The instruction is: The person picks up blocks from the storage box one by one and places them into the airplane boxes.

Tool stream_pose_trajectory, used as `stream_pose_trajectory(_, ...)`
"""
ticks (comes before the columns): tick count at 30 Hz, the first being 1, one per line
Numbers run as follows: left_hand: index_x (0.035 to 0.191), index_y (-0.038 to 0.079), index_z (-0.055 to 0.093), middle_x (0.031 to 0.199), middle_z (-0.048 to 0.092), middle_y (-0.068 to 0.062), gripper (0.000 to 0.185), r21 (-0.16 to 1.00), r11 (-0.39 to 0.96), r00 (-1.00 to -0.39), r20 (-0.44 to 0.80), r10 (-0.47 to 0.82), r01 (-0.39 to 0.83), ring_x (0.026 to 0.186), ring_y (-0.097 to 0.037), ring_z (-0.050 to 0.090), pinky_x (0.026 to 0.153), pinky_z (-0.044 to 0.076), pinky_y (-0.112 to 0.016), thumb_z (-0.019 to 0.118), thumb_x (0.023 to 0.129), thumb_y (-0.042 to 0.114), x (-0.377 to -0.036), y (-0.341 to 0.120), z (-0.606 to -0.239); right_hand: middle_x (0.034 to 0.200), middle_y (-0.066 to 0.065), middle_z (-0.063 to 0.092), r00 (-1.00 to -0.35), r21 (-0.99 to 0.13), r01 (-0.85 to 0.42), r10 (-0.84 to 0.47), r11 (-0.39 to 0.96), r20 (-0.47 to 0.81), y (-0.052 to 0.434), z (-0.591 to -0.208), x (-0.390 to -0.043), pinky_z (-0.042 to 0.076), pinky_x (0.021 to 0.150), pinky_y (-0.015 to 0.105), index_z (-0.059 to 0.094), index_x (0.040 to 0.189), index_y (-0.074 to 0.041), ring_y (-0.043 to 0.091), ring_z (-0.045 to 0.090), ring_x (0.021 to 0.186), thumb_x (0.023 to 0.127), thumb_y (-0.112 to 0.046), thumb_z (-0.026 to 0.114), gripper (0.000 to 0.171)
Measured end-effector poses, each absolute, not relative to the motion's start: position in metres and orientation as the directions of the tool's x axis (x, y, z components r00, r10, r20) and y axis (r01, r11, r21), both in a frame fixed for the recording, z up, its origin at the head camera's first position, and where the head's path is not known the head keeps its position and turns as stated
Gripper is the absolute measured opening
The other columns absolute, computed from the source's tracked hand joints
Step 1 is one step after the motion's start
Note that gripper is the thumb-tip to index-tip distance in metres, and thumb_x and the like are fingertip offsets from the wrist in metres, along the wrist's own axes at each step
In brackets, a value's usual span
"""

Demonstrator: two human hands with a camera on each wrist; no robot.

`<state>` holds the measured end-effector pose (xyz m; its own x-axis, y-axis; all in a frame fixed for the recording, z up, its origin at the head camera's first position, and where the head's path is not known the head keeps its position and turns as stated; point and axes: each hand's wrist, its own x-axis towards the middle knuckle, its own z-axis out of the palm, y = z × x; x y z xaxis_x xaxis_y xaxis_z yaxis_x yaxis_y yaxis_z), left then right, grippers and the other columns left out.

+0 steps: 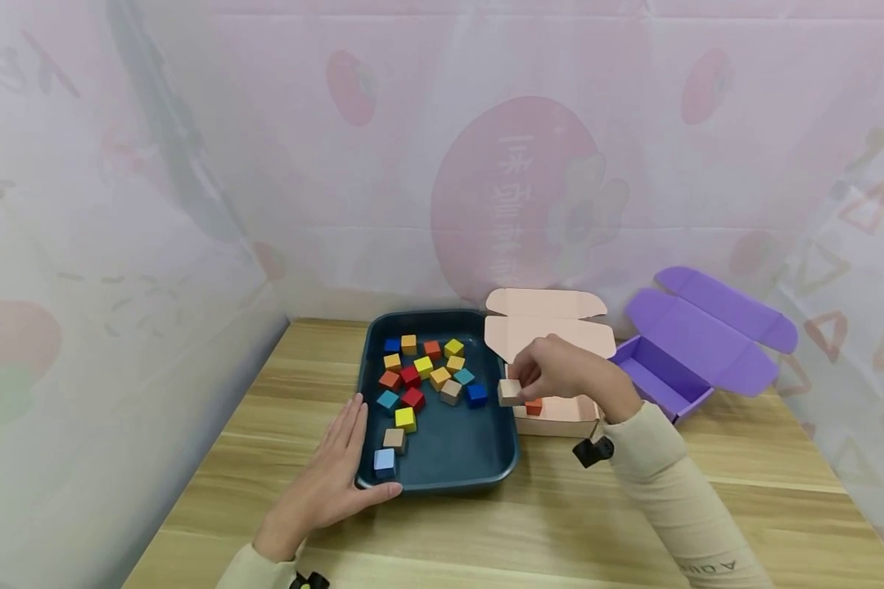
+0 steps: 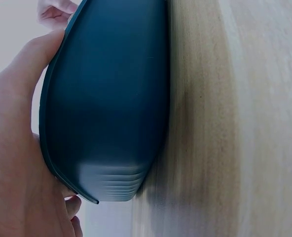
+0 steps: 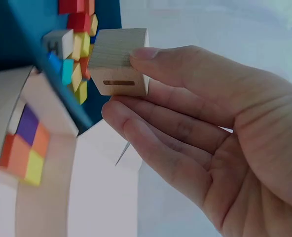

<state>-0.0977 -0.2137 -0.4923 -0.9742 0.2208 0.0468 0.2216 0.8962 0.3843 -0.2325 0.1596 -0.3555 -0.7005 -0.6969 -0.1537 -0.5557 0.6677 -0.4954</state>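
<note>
A dark blue tray (image 1: 453,470) on the wooden table holds several coloured cubes (image 1: 423,368). My left hand (image 1: 335,478) lies flat against the tray's near left corner, fingers straight; the left wrist view shows the palm against the tray wall (image 2: 111,98). My right hand (image 1: 560,372) pinches a plain wooden cube (image 1: 509,393) between thumb and fingers, just over the left edge of a pink cardboard box (image 1: 560,417). In the right wrist view the wooden cube (image 3: 120,61) sits at the fingertips, with coloured cubes (image 3: 22,150) lying inside the box below.
An open purple cardboard box (image 1: 678,360) stands to the right of the pink one. An orange cube (image 1: 534,406) shows inside the pink box. Translucent printed sheeting walls the table on three sides. Bare wood (image 1: 545,523) runs along the table's front.
</note>
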Motion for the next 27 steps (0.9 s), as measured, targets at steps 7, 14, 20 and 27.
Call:
stream_pose_trajectory(7, 0.170, 0.006, 0.009, 0.180, -0.001, -0.012, 0.129, 0.386, 0.896, -0.974, 0.046, 0.220, 0.221, 0.166, -0.038, 0.010, 0.131, 0.019, -0.065, 0.065, 0.083, 0.083, -0.098, -0.214, -0.492, 0.092, -0.004, 0.080, -0.733, -0.497, -0.531, -0.667, 0.686, -0.138, 0.187, -0.368, -0.234, 0.063, 0.080, 0.029, 0.080, 0.101, -0.012, 0.007, 0.074, 0.086, 0.091, -0.014, 0.082, 0.011)
stream_pose_trajectory(14, 0.170, 0.006, 0.009, 0.180, -0.002, -0.012, 0.129, 0.391, 0.896, -0.976, 0.039, 0.215, 0.213, 0.166, -0.038, 0.010, 0.130, 0.021, -0.067, 0.064, 0.083, 0.083, -0.098, -0.215, -0.492, 0.092, -0.001, 0.078, -0.764, -0.525, -0.472, -0.626, 0.709, -0.159, 0.204, -0.388, -0.235, 0.063, 0.080, 0.031, 0.079, 0.101, -0.009, 0.011, 0.072, 0.085, 0.091, -0.011, 0.082, 0.011)
stream_pose_trajectory(20, 0.170, 0.006, 0.009, 0.180, -0.002, -0.011, 0.129, 0.390, 0.896, -0.976, 0.032, 0.216, 0.211, 0.166, -0.038, 0.009, 0.130, 0.020, -0.066, 0.064, 0.083, 0.084, -0.098, -0.215, -0.492, 0.093, -0.002, 0.078, -0.789, -0.536, -0.422, -0.587, 0.731, -0.179, 0.212, -0.411, -0.238, 0.063, 0.079, 0.030, 0.079, 0.101, -0.011, 0.011, 0.071, 0.085, 0.090, -0.013, 0.084, 0.013)
stream_pose_trajectory(27, 0.170, 0.007, 0.008, 0.180, -0.002, -0.012, 0.129, 0.394, 0.893, -0.975, 0.036, 0.221, 0.217, 0.166, -0.038, 0.009, 0.131, 0.019, -0.067, 0.064, 0.083, 0.083, -0.098, -0.214, -0.493, 0.092, -0.001, 0.076, -0.805, -0.577, -0.344, -0.549, 0.740, -0.224, 0.214, -0.429, -0.243, 0.062, 0.076, 0.030, 0.076, 0.096, -0.011, 0.013, 0.068, 0.084, 0.088, -0.009, 0.084, 0.012)
